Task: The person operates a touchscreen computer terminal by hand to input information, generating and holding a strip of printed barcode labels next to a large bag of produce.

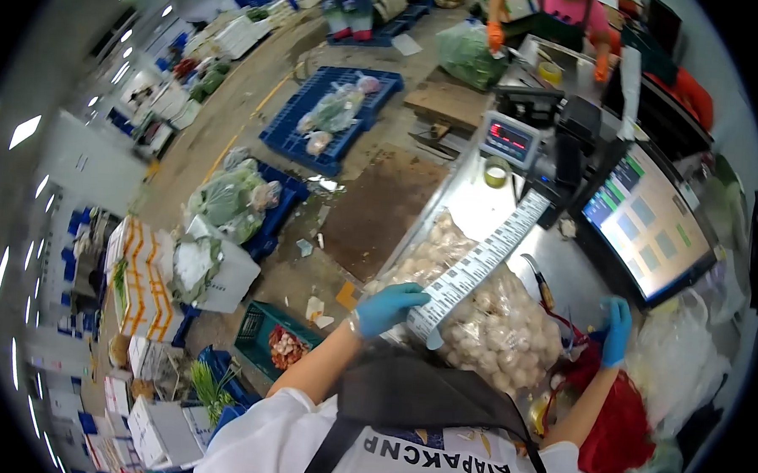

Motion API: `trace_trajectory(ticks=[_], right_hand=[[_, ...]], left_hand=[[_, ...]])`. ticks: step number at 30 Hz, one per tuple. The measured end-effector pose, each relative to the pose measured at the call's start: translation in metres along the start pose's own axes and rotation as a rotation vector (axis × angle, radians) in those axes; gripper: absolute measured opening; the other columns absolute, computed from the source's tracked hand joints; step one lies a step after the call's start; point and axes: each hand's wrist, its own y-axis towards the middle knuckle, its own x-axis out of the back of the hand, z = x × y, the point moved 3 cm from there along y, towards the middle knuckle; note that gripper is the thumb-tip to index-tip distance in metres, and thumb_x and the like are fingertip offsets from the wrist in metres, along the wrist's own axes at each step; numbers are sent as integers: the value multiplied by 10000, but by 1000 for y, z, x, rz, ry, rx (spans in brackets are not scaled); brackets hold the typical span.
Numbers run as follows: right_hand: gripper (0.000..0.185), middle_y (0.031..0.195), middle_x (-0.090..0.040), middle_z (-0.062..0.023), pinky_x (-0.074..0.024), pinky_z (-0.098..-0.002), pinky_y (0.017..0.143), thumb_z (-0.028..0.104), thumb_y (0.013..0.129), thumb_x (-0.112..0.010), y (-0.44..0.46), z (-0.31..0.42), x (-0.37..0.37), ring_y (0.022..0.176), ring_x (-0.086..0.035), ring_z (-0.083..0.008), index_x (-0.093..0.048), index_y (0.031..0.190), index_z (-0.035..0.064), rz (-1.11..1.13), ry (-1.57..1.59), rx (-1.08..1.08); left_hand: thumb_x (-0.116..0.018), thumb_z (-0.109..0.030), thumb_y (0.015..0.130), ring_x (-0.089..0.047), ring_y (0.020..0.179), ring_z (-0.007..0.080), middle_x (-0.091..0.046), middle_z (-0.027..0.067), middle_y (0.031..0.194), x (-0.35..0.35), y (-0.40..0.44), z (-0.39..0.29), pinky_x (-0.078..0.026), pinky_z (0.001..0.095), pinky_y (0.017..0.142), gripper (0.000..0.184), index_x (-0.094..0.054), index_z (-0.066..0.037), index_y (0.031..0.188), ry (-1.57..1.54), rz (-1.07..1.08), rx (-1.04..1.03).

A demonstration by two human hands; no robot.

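Observation:
My left hand (pixel 390 309), in a blue glove, is closed on the near end of a long strip of printed labels (pixel 488 248). The strip runs from a black label printer (pixel 550 193) across a clear bag of whitish round produce, seemingly garlic bulbs (pixel 502 331), on the metal counter. My right hand (pixel 617 331), also blue-gloved, is raised by the lower edge of the monitor (pixel 650 223). Its fingers are half bent and a little apart, with nothing visible in them. Below it lies red netting (pixel 612 416). A curved knife (pixel 539 281) rests between bag and monitor.
A scale display (pixel 510 137) and a tape roll (pixel 496 171) stand at the counter's far end. Clear plastic bags (pixel 674 359) lie at right. Beyond, a co-worker in orange gloves (pixel 495 36) handles a green bag (pixel 470 54). Blue pallets (pixel 373 92) and a green crate (pixel 256 333) are leftward.

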Motion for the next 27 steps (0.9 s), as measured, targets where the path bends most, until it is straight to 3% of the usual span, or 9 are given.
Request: trace_trajectory(ticks=[1, 3, 4, 6, 7, 11, 17, 23, 27], right_hand=[[172, 807, -554, 63, -339, -199, 572, 254, 997, -575, 9, -9, 6, 638, -448, -39, -682, 1013, 120, -28, -16, 33], [169, 854, -612, 62, -371, -207, 585, 276, 978, -624, 23, 1, 4, 661, -458, -37, -698, 1028, 133, -51, -98, 85], [161, 862, -623, 55, -384, -209, 582, 275, 960, -659, 35, -4, 12, 665, -472, -49, -709, 1018, 133, -15, -166, 69], [146, 847, -625, 27, -431, -233, 597, 242, 954, -678, 54, -11, 15, 688, -516, -70, -714, 1018, 116, 32, -121, 117], [165, 873, -654, -1, -469, -249, 648, 249, 946, -700, 62, -13, 17, 729, -564, -79, -699, 996, 92, 24, -170, 245], [310, 779, -682, -48, -498, -264, 699, 326, 899, -768, 76, 0, 19, 740, -625, -109, -625, 892, 51, 3, -174, 79], [363, 785, -668, -75, -522, -298, 760, 377, 874, -774, 102, 8, 25, 763, -646, -154, -615, 852, 51, -34, -177, -44], [444, 943, -652, -120, -492, -348, 908, 465, 859, -740, 146, 25, 30, 890, -635, -252, -615, 716, 64, -79, -444, 108], [461, 967, -644, -125, -504, -352, 888, 485, 839, -759, 169, 34, 30, 892, -644, -264, -610, 718, 66, -123, -423, 121]], left_hand=[[-656, -140, 951, -624, 971, 122, -676, 50, 1050, 8, -8, 8, -489, 266, 859, 213, -668, -12, 1122, 301, -13, -177], [-645, -153, 954, -590, 886, 111, -639, 22, 949, 13, -8, 19, -475, 274, 785, 179, -675, -24, 1074, 272, -64, -112], [-630, -159, 961, -556, 805, 98, -601, -8, 854, 10, -5, 23, -459, 277, 714, 147, -684, -39, 1027, -13, -127, 175], [-638, -150, 946, -513, 758, 104, -569, -25, 833, -3, -10, 20, -431, 270, 701, 131, -688, -50, 1015, -71, -144, 129], [-639, -151, 944, -540, 776, 115, -596, -12, 856, 1, -11, 25, -446, 275, 720, 148, -682, -35, 1026, -50, -130, 104], [-590, -140, 962, -700, 890, 212, -720, 119, 1030, 5, -16, 24, -557, 346, 818, 218, -653, 21, 1094, -143, -83, 177], [-613, -111, 954, -688, 921, 215, -712, 100, 1052, -1, -24, 11, -545, 359, 843, 155, -647, -13, 1069, -154, -66, 169], [-606, -117, 967, -666, 987, 220, -700, 109, 1084, 6, -26, 6, -508, 369, 911, 161, -637, -12, 1084, -153, -65, 159], [-603, -114, 970, -663, 1003, 226, -703, 113, 1102, 12, -26, 8, -504, 366, 918, 170, -644, -13, 1101, -154, -91, 166]])
